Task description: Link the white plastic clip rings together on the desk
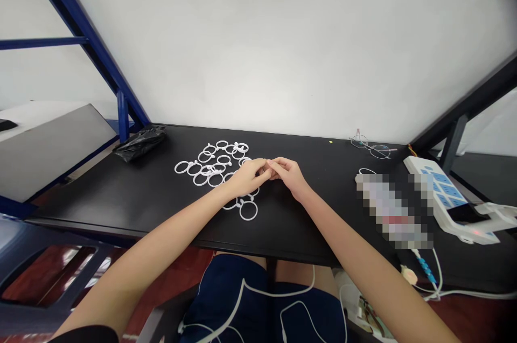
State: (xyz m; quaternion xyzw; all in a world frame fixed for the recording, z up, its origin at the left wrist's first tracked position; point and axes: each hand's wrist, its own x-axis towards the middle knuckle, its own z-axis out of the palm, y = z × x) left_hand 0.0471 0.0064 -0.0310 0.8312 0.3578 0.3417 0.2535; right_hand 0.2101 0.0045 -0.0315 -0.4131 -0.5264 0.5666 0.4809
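Note:
Several white plastic rings point(212, 162) lie scattered on the black table point(133, 197), left of centre. My left hand point(247, 177) and my right hand point(287, 173) meet just above the table, fingertips pinched together at the right edge of the ring pile. Whatever they pinch is too small to make out, though a white ring shows under the left fingers. One more ring point(247, 210) lies nearer me, just below my left wrist.
A crumpled black plastic bag point(139, 144) sits at the table's back left corner. Eyeglasses point(374, 146) lie at the back right. A white power strip point(448, 197) with a cable rests on the right, beside a blurred object point(393, 208). Blue frame beams point(92, 47) rise on the left.

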